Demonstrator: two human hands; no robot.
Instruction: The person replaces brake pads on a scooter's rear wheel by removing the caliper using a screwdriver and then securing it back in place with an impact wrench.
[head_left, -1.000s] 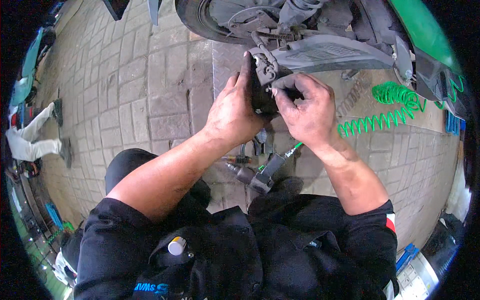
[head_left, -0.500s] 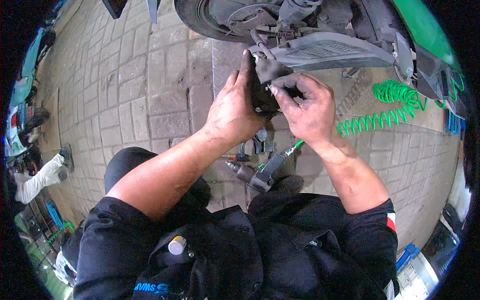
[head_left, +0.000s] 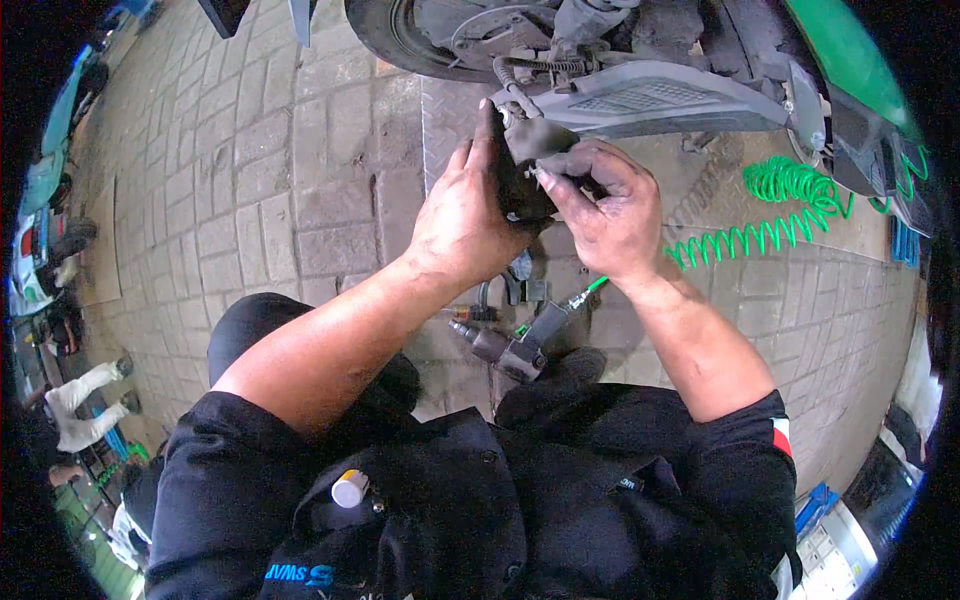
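Note:
In front of me my left hand (head_left: 470, 195) is wrapped along the left side of a dark, greasy brake caliper (head_left: 540, 143), holding it up off the ground. My right hand (head_left: 607, 205) is closed, its thumb and forefinger pinching at a small metal pin (head_left: 536, 173) on the near side of the caliper. Just how the fingertips grip that pin is partly hidden. A ribbed brake hose (head_left: 512, 82) runs from the caliper up toward the wheel (head_left: 410, 45). Both palms and fingers are blackened with grease.
An air impact wrench (head_left: 512, 348) lies on the paving near my knees, joined to a coiled green air hose (head_left: 745, 240). Small metal parts (head_left: 518, 288) lie beyond it. Grey and green vehicle bodywork (head_left: 660, 95) overhangs the far side. Another person's legs (head_left: 85, 395) are at the left.
Both hands and the caliper have shifted very slightly left, with the grip unchanged. At the far left, the other person's legs have moved.

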